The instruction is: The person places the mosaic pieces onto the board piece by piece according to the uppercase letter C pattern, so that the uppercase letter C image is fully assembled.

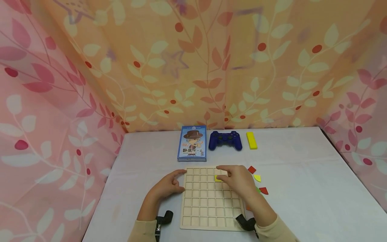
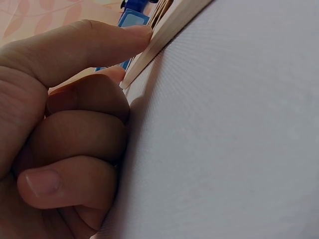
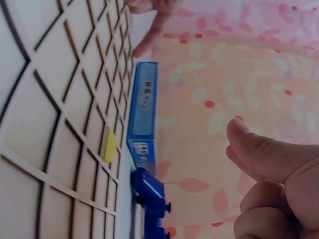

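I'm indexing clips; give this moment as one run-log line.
left grip: touching board, left edge; right grip: over board; yellow piece: on board; red pieces: beside board

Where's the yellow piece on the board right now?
In the head view, the yellow piece is in the board's second row from the far edge, right of the middle of the picture, near the right hand's thumb.

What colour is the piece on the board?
The piece is yellow, clearest in the right wrist view.
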### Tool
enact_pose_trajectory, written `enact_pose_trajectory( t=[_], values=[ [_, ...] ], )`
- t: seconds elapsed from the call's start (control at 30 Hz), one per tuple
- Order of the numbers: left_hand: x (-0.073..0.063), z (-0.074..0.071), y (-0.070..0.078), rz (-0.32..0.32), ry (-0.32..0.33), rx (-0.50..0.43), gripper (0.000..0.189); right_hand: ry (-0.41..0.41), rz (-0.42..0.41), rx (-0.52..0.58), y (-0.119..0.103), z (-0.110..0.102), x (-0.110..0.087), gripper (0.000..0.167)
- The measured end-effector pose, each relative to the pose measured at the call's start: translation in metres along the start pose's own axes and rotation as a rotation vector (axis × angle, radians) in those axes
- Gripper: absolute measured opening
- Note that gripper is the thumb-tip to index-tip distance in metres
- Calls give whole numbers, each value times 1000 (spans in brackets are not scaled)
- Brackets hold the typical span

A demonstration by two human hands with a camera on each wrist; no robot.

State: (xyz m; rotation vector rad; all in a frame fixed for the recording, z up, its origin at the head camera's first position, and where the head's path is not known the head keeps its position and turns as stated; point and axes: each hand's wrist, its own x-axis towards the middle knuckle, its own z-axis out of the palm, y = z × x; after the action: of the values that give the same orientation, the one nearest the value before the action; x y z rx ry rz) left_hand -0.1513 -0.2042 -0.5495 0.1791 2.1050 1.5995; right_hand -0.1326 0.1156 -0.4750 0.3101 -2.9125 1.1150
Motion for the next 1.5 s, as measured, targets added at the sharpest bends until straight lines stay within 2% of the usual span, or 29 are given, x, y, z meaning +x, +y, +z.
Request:
enact_pose_trajectory(
  t=[0.2, 0.5, 0.93, 1.1, 1.33, 1.5],
  values=[
    [-1, -1, -2, 4, -6, -11, 80, 42, -5, 51, -4, -18, -7, 35],
    [0, 0, -4, -2, -3, -7, 80, 107, 8, 43, 1, -42, -14, 39],
    [1, 2, -2, 7, 6, 7, 79, 155, 138, 48, 16, -75, -19, 45],
    [0, 2, -1, 12, 9, 11, 79, 171, 157, 39, 28, -83, -19, 48],
    [0, 1, -2, 7, 25, 26, 78, 174, 133, -15, 52, -87, -13, 50],
    [-1, 1, -1, 0, 28, 29, 78, 156, 178, -30, 70, -87, -8, 53]
  ],
)
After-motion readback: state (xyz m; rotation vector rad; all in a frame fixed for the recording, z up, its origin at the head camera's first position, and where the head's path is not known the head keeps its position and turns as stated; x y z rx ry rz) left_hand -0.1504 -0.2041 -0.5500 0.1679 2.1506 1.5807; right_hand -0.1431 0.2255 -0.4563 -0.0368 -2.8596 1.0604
